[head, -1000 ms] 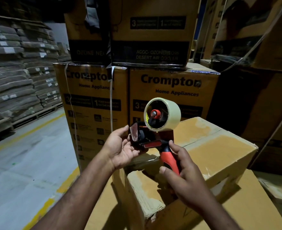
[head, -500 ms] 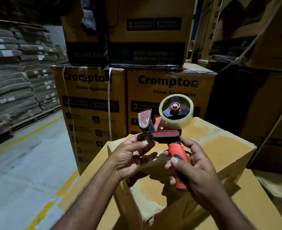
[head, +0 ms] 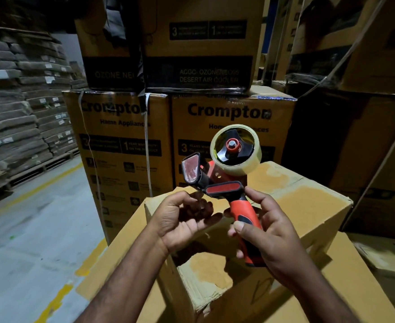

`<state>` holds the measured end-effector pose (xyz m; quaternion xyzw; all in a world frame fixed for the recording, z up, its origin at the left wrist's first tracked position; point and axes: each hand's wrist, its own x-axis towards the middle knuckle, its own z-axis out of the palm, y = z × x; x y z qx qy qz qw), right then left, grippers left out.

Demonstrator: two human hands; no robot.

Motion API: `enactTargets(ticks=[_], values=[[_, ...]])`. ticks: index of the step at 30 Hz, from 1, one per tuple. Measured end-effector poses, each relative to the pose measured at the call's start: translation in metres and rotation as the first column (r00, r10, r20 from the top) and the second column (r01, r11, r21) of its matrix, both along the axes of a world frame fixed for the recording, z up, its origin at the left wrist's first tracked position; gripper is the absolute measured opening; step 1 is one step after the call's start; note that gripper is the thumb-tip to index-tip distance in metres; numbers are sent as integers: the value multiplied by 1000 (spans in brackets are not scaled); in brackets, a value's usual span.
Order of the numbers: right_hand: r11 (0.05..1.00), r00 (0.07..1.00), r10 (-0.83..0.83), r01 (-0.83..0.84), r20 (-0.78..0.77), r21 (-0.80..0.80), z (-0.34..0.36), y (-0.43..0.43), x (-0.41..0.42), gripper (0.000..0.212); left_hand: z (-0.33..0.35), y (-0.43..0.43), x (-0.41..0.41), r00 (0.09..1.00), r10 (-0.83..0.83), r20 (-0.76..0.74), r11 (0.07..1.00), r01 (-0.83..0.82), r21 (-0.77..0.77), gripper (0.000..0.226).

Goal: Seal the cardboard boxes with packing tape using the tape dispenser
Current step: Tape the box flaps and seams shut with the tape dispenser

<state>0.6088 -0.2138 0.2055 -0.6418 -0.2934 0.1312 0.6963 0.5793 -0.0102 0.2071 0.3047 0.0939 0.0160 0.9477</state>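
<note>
Tape-end prep, likely: right hand (head: 269,236) grips the red-and-black plastic tape dispenser (head: 223,190); left hand (head: 180,220), at its seven o'clock, curls, pinch unclear. Next, anchor tape on the worn brown cardboard box (head: 308,201).

tape dispenser (head: 223,190) above small box (head: 308,206), that on larger box (head: 126,259), cartons (head: 231,113) behind, perhaps sacks (head: 10,127) left

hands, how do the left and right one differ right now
The right hand grips the tape dispenser by its red handle; the left hand grips no handle, its fingers curled just below the dispenser's front. The right hand shows its back, the left hand its palm. Both hover over the plain cardboard box.
</note>
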Motion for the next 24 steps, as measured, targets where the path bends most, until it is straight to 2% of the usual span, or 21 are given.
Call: enactTargets(ticks=[3, 6, 8, 11, 14, 17, 21, 24], values=[[998, 999, 14, -11, 39, -66, 1, -4, 2, 67, 0, 11, -1, 995, -88, -43, 996, 88, 7, 28], [991, 994, 63, -52, 85, -122, 8, -13, 5, 67, -4, 32, -2, 958, -282, -47, 952, 286, 109, 65], [983, 989, 97, -78, 112, -167, 13, -21, 8, 70, -4, 48, -1, 895, -440, -75, 863, 444, 239, 80], [963, 978, 148, -108, 149, -247, 20, -30, 8, 72, 1, 62, 1, 810, -565, -156, 689, 567, 451, 78], [952, 964, 172, -110, 202, -287, 24, -31, 7, 72, 5, 68, 2, 756, -626, -191, 587, 618, 522, 72], [949, 953, 177, -99, 246, -301, 23, -28, 9, 72, 6, 73, 5, 776, -598, -202, 596, 599, 535, 56], [950, 949, 151, -61, 277, -307, 16, -18, 11, 71, 3, 83, 10, 828, -506, -242, 658, 553, 512, 61], [948, 941, 143, -41, 307, -316, 12, -13, 12, 71, 4, 88, 14, 787, -535, -307, 609, 611, 506, 49]])
